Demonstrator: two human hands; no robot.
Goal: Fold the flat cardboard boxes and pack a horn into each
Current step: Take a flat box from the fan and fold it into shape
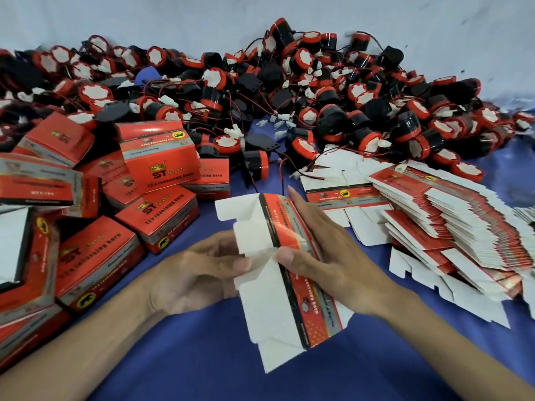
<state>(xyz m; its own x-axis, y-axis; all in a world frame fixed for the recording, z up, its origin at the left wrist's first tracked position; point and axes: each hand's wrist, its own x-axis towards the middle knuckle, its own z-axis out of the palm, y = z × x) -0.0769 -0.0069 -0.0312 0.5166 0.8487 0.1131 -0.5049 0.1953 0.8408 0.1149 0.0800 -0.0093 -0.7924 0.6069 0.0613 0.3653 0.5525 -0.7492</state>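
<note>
We find one flat carton (278,299) held above the blue cloth (202,357) at centre. Its long axis runs from near to far, with white flaps to the left and the red printed panel to the right. The left hand (199,270) pinches a white side flap between thumb and fingers. The right hand (327,250) clasps the printed panel, thumb on the near face at the black edge band, fingers laid along the far side. The carton's lower flaps hang free with notched edges, touching nothing we can see.

To the right, a stack of flat blanks (451,221) lies fanned, its white edges reaching close to the right wrist. To the left, folded boxes (156,157) are heaped, the nearest just beside the left forearm. Horns (289,91) are piled across the back against the white backdrop (173,18), with loose wires trailing toward the carton's far end. Bare cloth shows between the two heaps, beneath the hands and toward the near edge of view.
</note>
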